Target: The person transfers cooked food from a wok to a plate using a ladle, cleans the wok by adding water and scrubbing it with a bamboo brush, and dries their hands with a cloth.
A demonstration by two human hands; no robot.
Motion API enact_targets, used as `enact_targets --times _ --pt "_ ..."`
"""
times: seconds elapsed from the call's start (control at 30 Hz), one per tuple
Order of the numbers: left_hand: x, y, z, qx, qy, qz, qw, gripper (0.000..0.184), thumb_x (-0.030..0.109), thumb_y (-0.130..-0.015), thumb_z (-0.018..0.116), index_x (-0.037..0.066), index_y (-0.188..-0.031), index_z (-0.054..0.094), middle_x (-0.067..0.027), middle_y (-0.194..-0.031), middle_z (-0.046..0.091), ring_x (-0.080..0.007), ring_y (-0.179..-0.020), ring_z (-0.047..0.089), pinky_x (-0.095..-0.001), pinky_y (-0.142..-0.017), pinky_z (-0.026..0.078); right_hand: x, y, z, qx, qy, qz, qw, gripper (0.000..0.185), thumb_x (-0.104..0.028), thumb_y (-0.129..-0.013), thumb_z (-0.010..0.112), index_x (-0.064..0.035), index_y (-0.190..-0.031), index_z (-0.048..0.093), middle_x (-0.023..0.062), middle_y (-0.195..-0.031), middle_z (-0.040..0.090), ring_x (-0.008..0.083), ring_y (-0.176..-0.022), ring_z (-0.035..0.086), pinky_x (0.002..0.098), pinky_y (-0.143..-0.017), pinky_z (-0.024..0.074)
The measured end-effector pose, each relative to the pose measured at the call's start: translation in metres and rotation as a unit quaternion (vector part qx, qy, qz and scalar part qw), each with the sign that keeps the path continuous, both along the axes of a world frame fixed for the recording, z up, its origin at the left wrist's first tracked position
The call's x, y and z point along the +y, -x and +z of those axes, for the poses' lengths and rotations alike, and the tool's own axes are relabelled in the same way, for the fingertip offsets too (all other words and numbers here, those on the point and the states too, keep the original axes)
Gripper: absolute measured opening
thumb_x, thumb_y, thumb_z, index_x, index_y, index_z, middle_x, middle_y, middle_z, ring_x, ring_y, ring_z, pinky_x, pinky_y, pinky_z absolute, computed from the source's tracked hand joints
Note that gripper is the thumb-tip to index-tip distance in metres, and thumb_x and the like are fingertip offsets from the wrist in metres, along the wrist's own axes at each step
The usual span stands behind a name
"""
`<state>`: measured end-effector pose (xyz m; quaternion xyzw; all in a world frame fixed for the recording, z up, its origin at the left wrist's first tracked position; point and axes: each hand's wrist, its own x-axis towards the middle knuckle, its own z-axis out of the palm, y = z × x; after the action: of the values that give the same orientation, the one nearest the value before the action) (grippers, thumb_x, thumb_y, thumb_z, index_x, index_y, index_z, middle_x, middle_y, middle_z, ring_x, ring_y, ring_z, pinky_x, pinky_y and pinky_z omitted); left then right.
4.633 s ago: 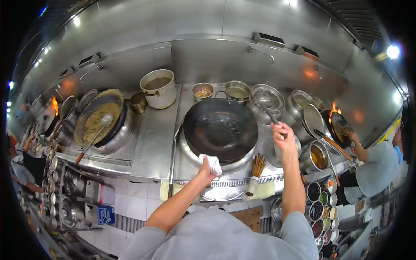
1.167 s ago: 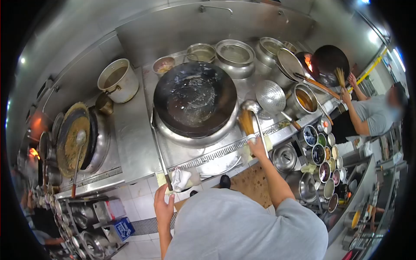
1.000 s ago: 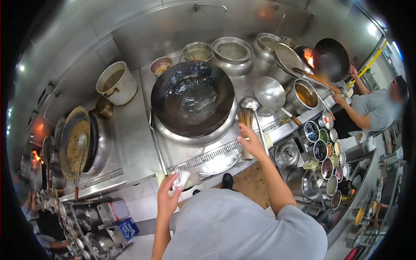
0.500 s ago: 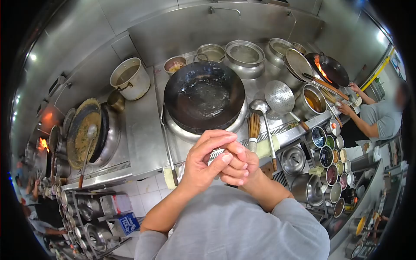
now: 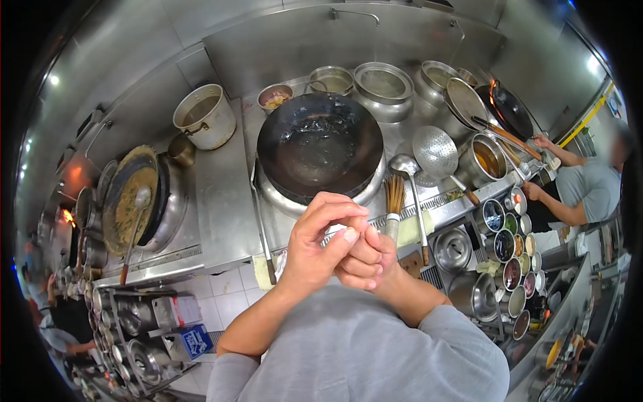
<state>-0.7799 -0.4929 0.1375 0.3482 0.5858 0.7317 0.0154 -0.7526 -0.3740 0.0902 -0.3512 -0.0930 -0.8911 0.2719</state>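
Note:
My left hand [image 5: 320,233] arches over my right hand [image 5: 364,261], its thumb tip and fingertips against the right fingers. A gap shows between the left thumb and forefinger. The right fingers are curled into a fist; whatever they may enclose is hidden. Just beyond both hands, a dark wok [image 5: 315,151] rests on a metal ring [image 5: 374,189], with a shiny film of liquid on its inner wall. A bamboo brush [image 5: 394,201] lies close by on the right, beside a steel ladle [image 5: 404,165]. Left of the wok is a long-handled tool [image 5: 261,224].
A perforated skimmer [image 5: 435,151] and a pot of amber liquid [image 5: 489,159] are on the right. Farther right, a co-worker [image 5: 583,184] handles a second wok [image 5: 512,112] with flame showing. Another wok [image 5: 130,194] with brownish contents stands left, near a tall pot [image 5: 206,117].
My left thumb has lifted off the right fingers slightly, and the hands' clasp has loosened. The co-worker's wok is tilted more steeply. The whole view has shifted a little.

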Motion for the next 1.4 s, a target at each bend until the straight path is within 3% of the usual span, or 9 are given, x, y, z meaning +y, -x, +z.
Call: enact_targets --times 0.07,0.13,0.37,0.47,0.63,0.93,1.0,1.07,1.4 --pt "-0.002 0.003 -0.002 -0.004 -0.041 -0.024 0.999 0.026 0.003 -0.085 0.061 0.001 -0.111 0.063 -0.0119 -0.110 0.054 -0.0189 -0.101 0.058 -0.0324 -0.089 0.048 0.000 -0.001 0.000 0.020 0.006 0.005 1.000 0.038 -0.028 -0.105 0.036 -0.0139 -0.139 0.043 -0.0043 -0.056 0.034 0.0066 -0.045 0.039 0.0278 -0.048 0.0484" --pt "-0.002 0.002 0.000 -0.006 -0.047 -0.020 0.999 0.026 0.002 -0.085 0.060 0.001 -0.111 0.062 -0.0116 -0.110 0.054 -0.0185 -0.099 0.058 -0.0320 -0.089 0.049 0.002 -0.005 0.002 -0.029 -0.032 -0.002 0.999 0.034 -0.031 -0.104 0.040 -0.0149 -0.132 0.048 -0.0064 -0.053 0.033 0.0054 -0.043 0.040 0.0258 -0.048 0.0485" --pt "-0.001 0.004 -0.006 0.009 -0.047 0.001 0.999 0.025 0.001 -0.085 0.062 0.002 -0.110 0.062 -0.0109 -0.107 0.055 -0.0171 -0.097 0.058 -0.0309 -0.087 0.049 0.002 -0.004 0.002 -0.034 -0.045 -0.001 0.998 0.032 -0.034 -0.103 0.042 -0.0137 -0.127 0.049 -0.0067 -0.053 0.033 0.0046 -0.042 0.039 0.0246 -0.045 0.0470" --pt "-0.002 0.004 -0.006 0.038 -0.003 0.010 0.999 0.025 -0.002 -0.085 0.060 0.003 -0.109 0.060 -0.0116 -0.108 0.053 -0.0201 -0.100 0.058 -0.0329 -0.088 0.050 0.001 -0.002 0.000 -0.009 -0.007 0.017 1.000 0.037 -0.029 -0.104 0.039 -0.0154 -0.138 0.044 -0.0052 -0.054 0.034 0.0063 -0.043 0.038 0.0278 -0.048 0.0477" --pt "0.002 0.002 -0.001 0.080 0.056 0.030 0.995 0.030 -0.005 -0.081 0.062 0.003 -0.110 0.064 -0.0107 -0.109 0.053 -0.0190 -0.103 0.056 -0.0306 -0.090 0.048 0.007 -0.003 0.003 -0.025 0.019 0.036 0.999 0.016 -0.026 -0.102 0.045 -0.0153 -0.114 0.048 -0.0071 -0.048 0.034 0.0059 -0.038 0.038 0.0290 -0.045 0.0474" --pt "0.004 0.002 0.004 0.084 0.062 0.029 0.994 0.030 -0.005 -0.079 0.062 0.002 -0.108 0.066 -0.0105 -0.108 0.053 -0.0183 -0.101 0.055 -0.0297 -0.088 0.046 0.011 -0.002 0.004 -0.008 0.038 0.046 0.998 0.013 -0.021 -0.102 0.045 -0.0136 -0.112 0.045 -0.0071 -0.047 0.034 0.0060 -0.036 0.037 0.0288 -0.043 0.0473" --pt "0.005 0.001 0.004 0.085 0.057 0.029 0.994 0.029 -0.005 -0.079 0.062 0.002 -0.107 0.065 -0.0105 -0.107 0.053 -0.0183 -0.100 0.055 -0.0297 -0.088 0.046 0.011 -0.002 0.006 -0.018 0.030 0.045 0.998 0.014 -0.021 -0.101 0.046 -0.0137 -0.113 0.044 -0.0071 -0.047 0.034 0.0059 -0.036 0.037 0.0288 -0.043 0.0471" --pt "0.007 -0.001 0.006 0.026 0.038 0.073 0.996 0.022 0.007 -0.076 0.069 0.006 -0.098 0.069 -0.0074 -0.097 0.062 -0.0215 -0.098 0.055 -0.0339 -0.085 0.046 0.010 -0.002 0.006 -0.027 0.022 0.045 0.998 0.015 -0.021 -0.101 0.046 -0.0137 -0.114 0.043 -0.0071 -0.048 0.034 0.0059 -0.036 0.037 0.0288 -0.043 0.0470" --pt "0.002 0.006 -0.003 0.016 0.023 0.068 0.997 0.016 0.005 -0.078 0.066 0.002 -0.093 0.064 -0.0104 -0.097 0.058 -0.0205 -0.094 0.057 -0.0321 -0.082 0.047 0.005 0.003 -0.003 -0.016 -0.028 0.025 0.999 0.028 -0.023 -0.100 0.049 -0.0129 -0.125 0.039 -0.0070 -0.051 0.035 0.0062 -0.040 0.040 0.0288 -0.044 0.0471"
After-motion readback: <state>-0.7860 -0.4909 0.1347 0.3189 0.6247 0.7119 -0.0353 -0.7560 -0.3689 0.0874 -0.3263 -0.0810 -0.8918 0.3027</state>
